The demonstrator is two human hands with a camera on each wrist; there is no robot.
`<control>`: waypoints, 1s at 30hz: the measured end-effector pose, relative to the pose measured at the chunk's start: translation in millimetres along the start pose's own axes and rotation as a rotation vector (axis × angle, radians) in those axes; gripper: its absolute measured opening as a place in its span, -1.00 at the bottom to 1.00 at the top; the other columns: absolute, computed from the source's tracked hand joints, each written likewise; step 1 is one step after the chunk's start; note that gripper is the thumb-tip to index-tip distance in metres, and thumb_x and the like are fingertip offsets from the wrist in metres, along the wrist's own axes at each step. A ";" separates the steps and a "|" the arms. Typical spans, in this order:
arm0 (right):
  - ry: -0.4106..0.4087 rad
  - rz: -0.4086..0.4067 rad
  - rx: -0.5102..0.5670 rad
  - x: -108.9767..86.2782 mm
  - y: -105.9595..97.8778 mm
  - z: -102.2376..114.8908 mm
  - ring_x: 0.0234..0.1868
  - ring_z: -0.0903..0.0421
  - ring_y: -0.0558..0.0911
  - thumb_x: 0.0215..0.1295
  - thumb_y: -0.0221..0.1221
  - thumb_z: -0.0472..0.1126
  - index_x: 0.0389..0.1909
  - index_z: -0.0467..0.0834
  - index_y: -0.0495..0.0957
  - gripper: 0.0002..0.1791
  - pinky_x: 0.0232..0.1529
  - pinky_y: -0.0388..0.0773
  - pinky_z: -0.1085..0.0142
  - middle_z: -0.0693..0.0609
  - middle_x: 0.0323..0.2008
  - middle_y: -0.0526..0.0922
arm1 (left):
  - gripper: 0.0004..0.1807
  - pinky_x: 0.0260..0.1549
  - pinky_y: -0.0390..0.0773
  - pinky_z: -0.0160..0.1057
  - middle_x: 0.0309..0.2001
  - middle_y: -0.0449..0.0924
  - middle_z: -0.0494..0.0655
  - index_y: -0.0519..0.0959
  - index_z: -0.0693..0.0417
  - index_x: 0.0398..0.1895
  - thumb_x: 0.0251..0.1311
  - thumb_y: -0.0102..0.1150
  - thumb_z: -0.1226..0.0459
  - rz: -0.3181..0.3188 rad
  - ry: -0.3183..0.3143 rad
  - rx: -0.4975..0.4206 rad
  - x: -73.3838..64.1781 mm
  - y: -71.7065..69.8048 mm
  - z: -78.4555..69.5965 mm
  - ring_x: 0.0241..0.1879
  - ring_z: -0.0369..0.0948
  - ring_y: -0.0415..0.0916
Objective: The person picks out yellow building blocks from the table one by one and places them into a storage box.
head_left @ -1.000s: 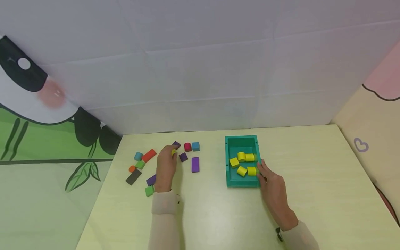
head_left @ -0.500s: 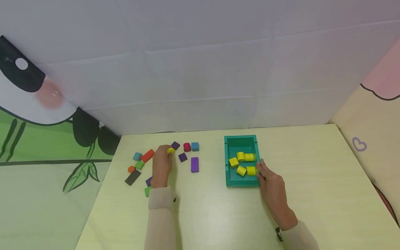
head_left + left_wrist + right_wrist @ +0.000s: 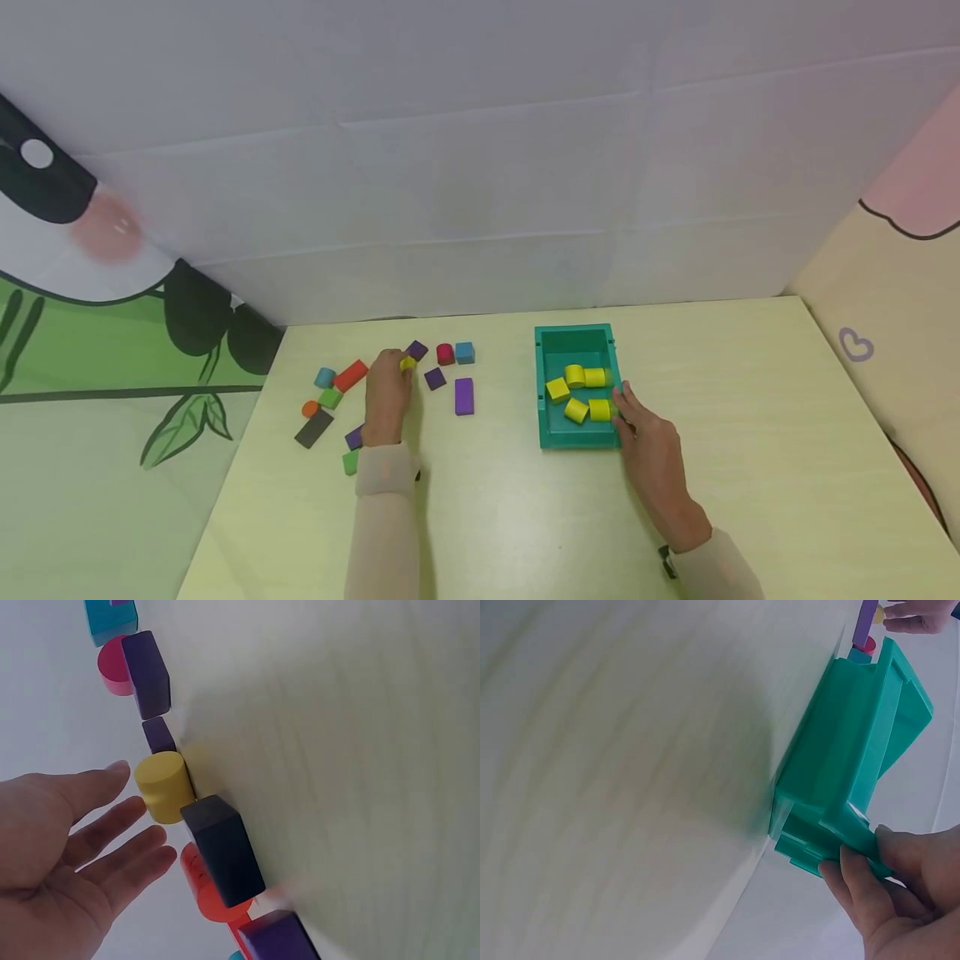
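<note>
A yellow cylinder block [image 3: 166, 787] stands on the table among the loose blocks on the left. My left hand [image 3: 386, 396] is right at it; in the left wrist view the thumb and fingers [image 3: 124, 844] lie spread at its near side, uncurled. On the right, a teal plastic bin [image 3: 577, 439] holds several yellow blocks, cylinders and a cube-like one [image 3: 557, 389] among them. My right hand [image 3: 656, 454] grips the bin's right side; in the right wrist view the thumb and fingers [image 3: 866, 889] pinch its rim. The right fingertips partly cover this wall from the head camera.
Around the left hand lie a red block [image 3: 350, 376], green block [image 3: 330, 398], dark grey block [image 3: 314, 428] and orange round block [image 3: 310, 408]. Between that hand and the bin are a purple block [image 3: 464, 397], pink-red cylinder [image 3: 445, 354] and blue cube [image 3: 465, 353]. A white wall [image 3: 465, 208] backs the table.
My left hand has drawn slightly left, baring more of the yellow cylinder and the purple block behind it. My right hand stays on the bin. The head view has shifted a little.
</note>
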State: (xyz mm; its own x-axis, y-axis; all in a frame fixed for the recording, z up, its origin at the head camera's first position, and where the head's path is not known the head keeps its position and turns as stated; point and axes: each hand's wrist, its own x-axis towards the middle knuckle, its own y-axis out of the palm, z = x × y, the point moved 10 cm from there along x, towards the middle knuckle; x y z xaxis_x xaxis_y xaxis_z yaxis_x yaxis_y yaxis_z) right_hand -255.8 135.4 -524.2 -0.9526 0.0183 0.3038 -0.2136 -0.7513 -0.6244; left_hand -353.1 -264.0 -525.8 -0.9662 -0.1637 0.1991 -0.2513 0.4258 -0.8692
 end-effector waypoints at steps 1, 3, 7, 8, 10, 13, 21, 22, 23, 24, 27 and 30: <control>0.002 0.001 0.001 0.0 0.0 0.1 0.21 -0.28 0.63 0.22 0.37 -0.59 0.30 -0.42 0.52 -0.41 0.00 0.70 -0.06 -0.32 0.33 0.53 | -0.75 0.25 0.59 0.15 0.12 0.64 0.40 0.66 0.51 0.04 0.34 0.24 0.56 0.003 -0.001 0.003 0.3 0.8 0.7 0.16 0.27 0.60; 0.007 0.006 0.003 0.0 0.6 -0.3 0.21 -0.28 0.62 0.23 0.36 -0.58 0.30 -0.42 0.51 -0.41 0.00 0.70 -0.05 -0.31 0.34 0.52 | -0.77 0.25 0.60 0.14 0.12 0.63 0.39 0.67 0.51 0.02 0.34 0.24 0.56 0.012 -0.004 0.004 1.1 2.9 2.3 0.16 0.27 0.61; 0.012 0.008 0.003 -0.3 1.0 -0.5 0.22 -0.27 0.62 0.23 0.36 -0.58 0.31 -0.41 0.51 -0.41 0.00 0.70 -0.04 -0.31 0.34 0.52 | -0.77 0.24 0.61 0.13 0.12 0.63 0.40 0.67 0.52 0.02 0.35 0.23 0.57 0.029 -0.014 -0.003 2.0 6.8 5.1 0.16 0.27 0.61; 0.010 0.007 0.003 -0.4 0.9 -0.2 0.22 -0.27 0.63 0.23 0.36 -0.58 0.30 -0.41 0.51 -0.41 -0.01 0.71 -0.04 -0.31 0.34 0.53 | -0.77 0.24 0.61 0.13 0.12 0.63 0.40 0.67 0.52 0.02 0.35 0.23 0.58 0.031 -0.017 -0.007 2.4 7.4 5.7 0.16 0.27 0.61; 0.005 0.002 0.001 -0.7 0.5 0.2 0.21 -0.28 0.63 0.22 0.37 -0.58 0.30 -0.41 0.52 -0.41 -0.02 0.71 -0.04 -0.31 0.33 0.53 | -0.77 0.23 0.62 0.12 0.10 0.63 0.40 0.67 0.52 0.02 0.35 0.22 0.58 0.028 -0.021 -0.017 3.3 8.3 6.6 0.15 0.27 0.61; 0.000 -0.005 -0.005 -0.3 0.6 -0.2 0.21 -0.28 0.63 0.21 0.38 -0.59 0.29 -0.42 0.52 -0.40 -0.03 0.71 -0.04 -0.32 0.32 0.54 | -0.79 0.21 0.63 0.12 0.06 0.64 0.39 0.68 0.52 -0.01 0.33 0.23 0.60 0.008 -0.020 -0.031 4.8 8.5 6.8 0.12 0.26 0.62; -0.004 -0.016 -0.018 -0.1 0.8 -2.1 0.22 -0.28 0.62 0.19 0.38 -0.59 0.28 -0.42 0.53 -0.41 -0.02 0.70 -0.03 -0.32 0.31 0.55 | -0.87 0.11 0.65 0.13 -0.15 0.69 0.35 0.72 0.48 -0.22 0.21 0.25 0.65 -0.034 0.027 -0.018 4.7 9.2 2.4 -0.02 0.26 0.66; -0.002 -0.015 -0.016 -0.2 0.8 -2.3 0.22 -0.28 0.62 0.20 0.38 -0.59 0.29 -0.42 0.53 -0.41 -0.01 0.70 -0.04 -0.32 0.32 0.55 | -0.87 0.11 0.65 0.13 -0.16 0.69 0.34 0.72 0.48 -0.22 0.21 0.25 0.65 -0.030 0.024 -0.015 4.0 9.9 2.6 -0.02 0.25 0.66; -0.001 -0.012 -0.014 -0.3 0.9 -2.2 0.22 -0.28 0.62 0.20 0.38 -0.59 0.29 -0.41 0.53 -0.41 -0.01 0.70 -0.04 -0.31 0.32 0.54 | -0.87 0.10 0.66 0.12 -0.17 0.69 0.34 0.72 0.48 -0.22 0.22 0.26 0.65 -0.028 0.022 -0.014 3.4 10.2 2.7 -0.03 0.25 0.66; -0.002 -0.010 -0.012 -0.5 1.0 -2.1 0.22 -0.28 0.62 0.21 0.38 -0.59 0.29 -0.41 0.53 -0.41 -0.01 0.70 -0.05 -0.31 0.32 0.54 | -0.88 0.10 0.66 0.12 -0.17 0.69 0.34 0.72 0.48 -0.21 0.22 0.26 0.64 -0.027 0.021 -0.012 2.6 10.2 2.8 -0.04 0.25 0.65; -0.002 -0.011 -0.008 -0.5 1.2 -2.5 0.21 -0.28 0.63 0.21 0.38 -0.58 0.29 -0.40 0.53 -0.41 -0.03 0.71 -0.05 -0.31 0.32 0.54 | -0.88 0.07 0.67 0.13 -0.18 0.69 0.34 0.72 0.47 -0.21 0.22 0.27 0.64 -0.027 0.024 -0.008 0.2 9.3 1.8 -0.05 0.25 0.66; -0.014 -0.017 -0.005 -0.2 1.0 -2.1 0.19 -0.28 0.64 0.20 0.38 -0.59 0.29 -0.41 0.53 -0.41 -0.06 0.72 -0.04 -0.31 0.32 0.54 | -0.88 0.07 0.67 0.12 -0.18 0.69 0.34 0.73 0.47 -0.21 0.23 0.27 0.64 -0.033 0.023 -0.007 -1.4 6.7 0.1 -0.05 0.25 0.66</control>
State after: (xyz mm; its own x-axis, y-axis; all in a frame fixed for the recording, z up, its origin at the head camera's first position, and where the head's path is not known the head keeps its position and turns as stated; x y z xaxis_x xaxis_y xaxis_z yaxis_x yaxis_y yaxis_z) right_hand -256.3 136.0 -526.4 -0.9456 0.0222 0.3246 -0.2312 -0.7478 -0.6223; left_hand -353.4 -261.0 -531.9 -0.9583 -0.1573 0.2386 -0.2838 0.4271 -0.8585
